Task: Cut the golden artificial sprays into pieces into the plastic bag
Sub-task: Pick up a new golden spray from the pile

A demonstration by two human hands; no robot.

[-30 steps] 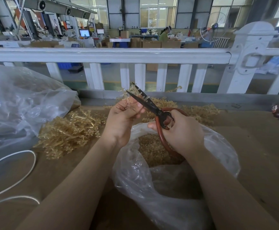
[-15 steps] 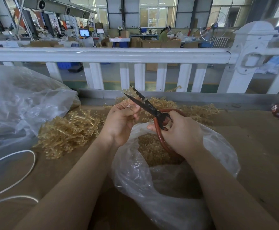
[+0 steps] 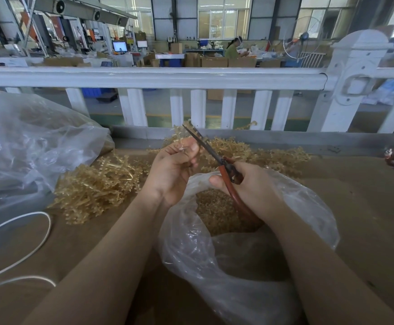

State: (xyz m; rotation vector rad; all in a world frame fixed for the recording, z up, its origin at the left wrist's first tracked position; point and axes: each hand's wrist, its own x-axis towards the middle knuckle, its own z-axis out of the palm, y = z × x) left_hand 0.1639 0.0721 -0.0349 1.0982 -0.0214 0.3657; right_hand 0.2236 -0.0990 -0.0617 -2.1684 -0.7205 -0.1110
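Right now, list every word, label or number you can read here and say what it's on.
None can be read.
Lit monitors: something on screen, too small and blurred.
Cardboard boxes: no markings can be made out.
Scissors, bag, railing: no lettering shows.

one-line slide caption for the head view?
Left hand holds a golden spray at closed scissors gripped by the right hand, above the plastic bag.

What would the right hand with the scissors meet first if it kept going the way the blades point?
Probably the golden spray pinched in the left hand, right at the blades of the red-handled scissors; depth is unclear.
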